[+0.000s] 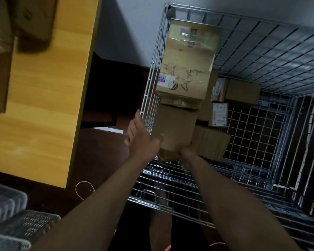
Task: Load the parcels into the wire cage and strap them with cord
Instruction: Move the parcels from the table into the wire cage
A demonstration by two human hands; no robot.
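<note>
The wire cage (pixel 272 42) stands on the floor, seen from above. Inside along its left wall a tall cardboard parcel with a cat drawing (pixel 187 60) stands on other boxes. Below it a plain brown parcel (pixel 174 127) is over the cage's near left corner. My left hand (pixel 140 136) lies with straight fingers against that parcel's left side, thumb on its face. My right hand (pixel 187 153) grips the parcel's lower edge from beneath. Smaller parcels, one with a white label (pixel 219 114), lie on the cage floor. A thin cord (pixel 83 189) lies looped on the dark floor.
A wooden table (pixel 43 105) stands left of the cage with brown boxes (pixel 0 73) on it. Dark mesh baskets (pixel 25 227) sit at bottom left. The cage's right half shows bare wire floor (pixel 252 138).
</note>
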